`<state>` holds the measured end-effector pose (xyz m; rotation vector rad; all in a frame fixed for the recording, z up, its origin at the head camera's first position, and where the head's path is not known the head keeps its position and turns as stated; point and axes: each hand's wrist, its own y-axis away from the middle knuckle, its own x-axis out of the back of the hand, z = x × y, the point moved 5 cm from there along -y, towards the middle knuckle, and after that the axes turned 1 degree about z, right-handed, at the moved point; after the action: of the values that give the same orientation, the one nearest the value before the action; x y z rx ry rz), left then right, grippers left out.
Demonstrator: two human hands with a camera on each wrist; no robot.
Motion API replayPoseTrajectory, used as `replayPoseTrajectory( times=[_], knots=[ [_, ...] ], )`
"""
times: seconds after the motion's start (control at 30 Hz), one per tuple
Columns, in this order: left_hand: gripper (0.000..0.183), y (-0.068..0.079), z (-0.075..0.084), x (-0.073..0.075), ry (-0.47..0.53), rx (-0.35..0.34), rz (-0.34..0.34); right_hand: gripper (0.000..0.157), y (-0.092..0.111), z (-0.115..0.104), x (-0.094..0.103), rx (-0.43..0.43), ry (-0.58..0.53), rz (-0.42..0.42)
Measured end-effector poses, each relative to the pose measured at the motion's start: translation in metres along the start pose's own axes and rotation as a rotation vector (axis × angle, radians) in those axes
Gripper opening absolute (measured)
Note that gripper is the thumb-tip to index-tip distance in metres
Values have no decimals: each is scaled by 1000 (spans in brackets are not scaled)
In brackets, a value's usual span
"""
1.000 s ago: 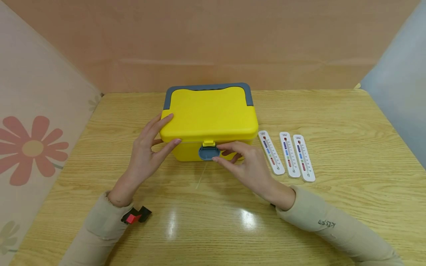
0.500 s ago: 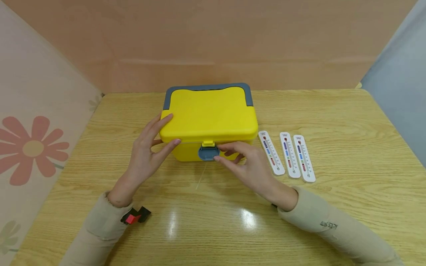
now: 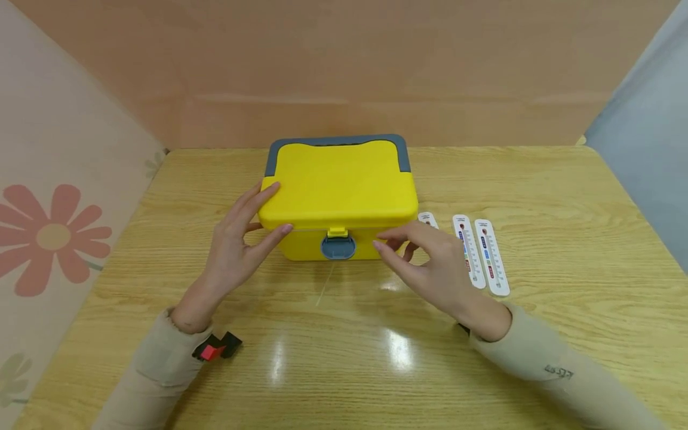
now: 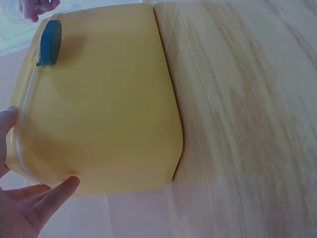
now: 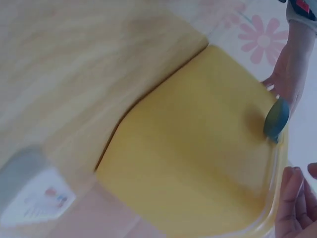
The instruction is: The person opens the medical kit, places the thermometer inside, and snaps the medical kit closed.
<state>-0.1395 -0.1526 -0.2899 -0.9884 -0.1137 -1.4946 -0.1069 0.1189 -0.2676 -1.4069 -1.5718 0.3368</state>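
Observation:
A yellow storage box [image 3: 344,179] with a grey-blue carry handle [image 3: 338,141] stands on the table, its lid down. At its front the grey-blue latch [image 3: 338,248] sticks out, swung away from the wall below a small yellow catch, as the left wrist view also shows at the latch [image 4: 51,43]. My left hand [image 3: 236,239] rests on the box's left front corner, fingers spread over lid and side, thumb along the front edge. To the right of the latch, my right hand [image 3: 430,263] hovers before the box front, thumb and fingers loosely bent, holding nothing.
Three white thermometers lie right of the box: one [image 3: 428,218] mostly behind the right hand, a middle one [image 3: 469,245], and an outer one [image 3: 491,257]. A thin pale line [image 3: 325,286] shows on the wooden table [image 3: 564,239]. Walls border the back and sides.
My right hand has let go of the latch and moved to the right, now covering much of the nearest thermometer. The latch still sticks out. My left hand has stayed on the corner.

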Motion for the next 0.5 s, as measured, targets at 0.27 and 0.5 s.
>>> replayPoseTrajectory(
  times=[0.27, 0.5],
  knots=[
    [69, -1, 1, 3, 23, 30, -15, 34, -7, 11, 21, 68, 66, 98],
    [67, -2, 1, 6, 29, 42, -28, 34, -8, 18, 26, 88, 65, 156]
  ],
)
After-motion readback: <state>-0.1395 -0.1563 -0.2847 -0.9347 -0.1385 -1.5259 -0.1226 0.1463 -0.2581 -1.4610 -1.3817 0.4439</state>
